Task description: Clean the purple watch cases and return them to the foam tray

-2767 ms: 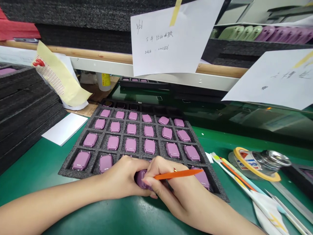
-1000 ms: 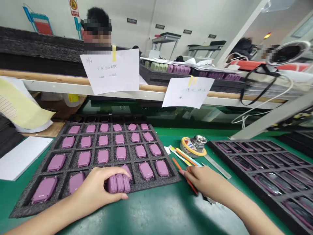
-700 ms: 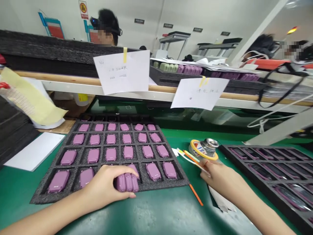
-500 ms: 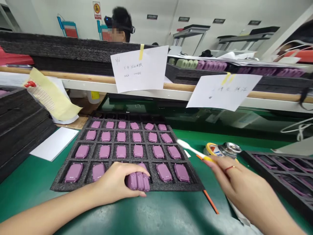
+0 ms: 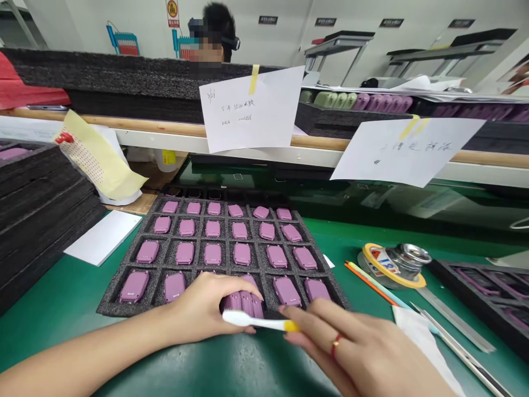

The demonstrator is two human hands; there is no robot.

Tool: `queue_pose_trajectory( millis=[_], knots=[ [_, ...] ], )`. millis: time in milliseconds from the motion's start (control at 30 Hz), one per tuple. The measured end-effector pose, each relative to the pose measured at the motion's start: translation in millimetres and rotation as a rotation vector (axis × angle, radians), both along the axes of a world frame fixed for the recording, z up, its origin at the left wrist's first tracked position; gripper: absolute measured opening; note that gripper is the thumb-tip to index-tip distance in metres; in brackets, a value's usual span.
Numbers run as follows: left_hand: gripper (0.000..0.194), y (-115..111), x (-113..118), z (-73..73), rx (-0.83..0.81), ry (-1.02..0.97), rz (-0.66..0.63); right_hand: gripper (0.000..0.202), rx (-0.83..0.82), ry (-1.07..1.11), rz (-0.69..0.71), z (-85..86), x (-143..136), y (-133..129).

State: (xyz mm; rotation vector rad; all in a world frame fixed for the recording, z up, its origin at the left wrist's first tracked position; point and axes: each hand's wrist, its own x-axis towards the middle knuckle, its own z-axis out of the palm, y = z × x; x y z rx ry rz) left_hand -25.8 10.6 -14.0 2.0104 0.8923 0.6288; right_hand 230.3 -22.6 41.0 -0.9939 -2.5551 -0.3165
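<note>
Several purple cases (image 5: 246,303) stand side by side in my left hand (image 5: 202,306), its thumb and fingers wrapped round them at the front edge of a black foam tray (image 5: 124,311). My right hand (image 5: 351,342) pinches the yellow part of a white toothbrush (image 5: 264,323). The brush's white head lies in front of the held cases; whether it touches them I cannot tell. Single purple cases (image 5: 212,254) lie in the tray's compartments. My fingers partly cover the front row.
A glass jar (image 5: 397,264) with a yellow ring, thin sticks (image 5: 372,284), a white cloth (image 5: 425,342) and tweezers stand or lie at the right. Another foam tray (image 5: 487,298) is farther right. Stacked black trays (image 5: 41,204) rise at the left. A person (image 5: 217,33) is beyond the shelf.
My right hand has moved left and towards me, bringing the toothbrush from beside the tray to the held cases. My left hand keeps its grip. The view has shifted slightly.
</note>
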Motion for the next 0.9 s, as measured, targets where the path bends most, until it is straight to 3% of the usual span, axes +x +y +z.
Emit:
queue_pose_trajectory(
  millis=[133,300,433,567,733,900],
  knots=[
    [0.039,0,0,-0.7,0.012,0.028,-0.004,0.047,0.156,-0.015,-0.164,-3.4,3,-1],
    [0.039,0,0,0.5,0.023,0.024,-0.020,0.042,-0.095,0.009,-0.043,-8.2,8,-2],
    [0.040,0,0,2.4,0.028,0.053,0.003,0.048,0.072,-0.026,-0.218,-10.1,5,-4],
    [0.041,-2,0,3.9,0.001,0.041,-0.004,0.043,-0.016,-0.030,-0.059,-4.8,-4,-11],
    [0.057,-3,0,0.1,-0.040,0.067,0.087,0.040,0.154,0.007,-0.203,7.0,-5,-14],
    [0.062,-4,-2,-0.9,-0.041,0.042,0.062,0.043,0.055,-0.060,-0.066,3.2,-11,-11]
  ],
)
